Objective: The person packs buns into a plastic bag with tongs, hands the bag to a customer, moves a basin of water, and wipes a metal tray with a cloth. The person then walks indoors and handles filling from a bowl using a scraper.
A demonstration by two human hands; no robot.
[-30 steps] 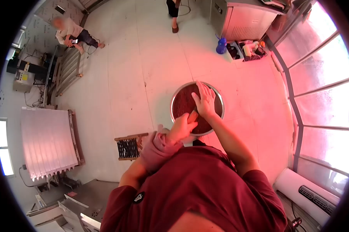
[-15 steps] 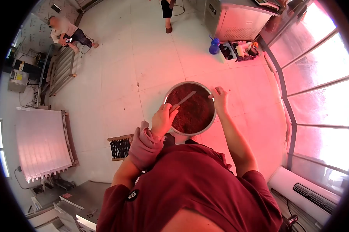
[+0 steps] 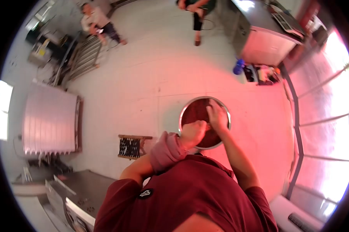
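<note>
A round metal pot (image 3: 181,112) with dark red contents (image 3: 195,112) stands on the floor in front of me. My left hand (image 3: 194,133) is closed over the near left of the pot, on the knife it gripped a moment ago. Only a small brownish bit shows beside the fist; the blade is hidden or blurred. Over the right half of the pot is my right hand (image 3: 218,115), fingers stretched out and seemingly holding nothing. Whether it touches the red contents I cannot tell. A pinkish cloth (image 3: 167,152) is wrapped around my left forearm.
A low stool (image 3: 130,147) stands left of the pot. Farther off are a blue bottle (image 3: 238,67), a box of odds and ends (image 3: 267,75) and a metal cabinet (image 3: 265,46). Two people sit at the back. Windows line the right side; a metal table (image 3: 89,189) is near left.
The view has shifted, so the room sits lower and farther right. My right hand has moved from the pot's rim to over its contents. My left wrist has turned, and the knife blade no longer shows.
</note>
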